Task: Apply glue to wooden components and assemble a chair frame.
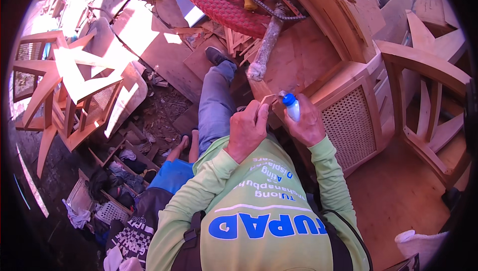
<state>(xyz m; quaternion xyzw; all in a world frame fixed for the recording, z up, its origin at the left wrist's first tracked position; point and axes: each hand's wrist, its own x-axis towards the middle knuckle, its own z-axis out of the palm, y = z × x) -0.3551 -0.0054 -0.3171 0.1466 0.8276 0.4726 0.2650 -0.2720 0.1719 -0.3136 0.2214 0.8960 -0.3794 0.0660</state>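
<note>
Head view showed the left hand point(247, 127) pinching a small wood piece point(267, 100), thin, stiff and light, best held by its edges. The right hand's point(306, 124) fingers wrapped a smooth, squeezable glue bottle point(292, 106).

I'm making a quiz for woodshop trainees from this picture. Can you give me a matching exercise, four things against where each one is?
Things:
1. wood piece
2. bottle
3. red basket
4. cane-panel cabinet

Places:
A. in the right hand
B. at the top, holding tools
C. in the left hand
D. to the right of the hands

Pairs: 1-C, 2-A, 3-B, 4-D
</note>
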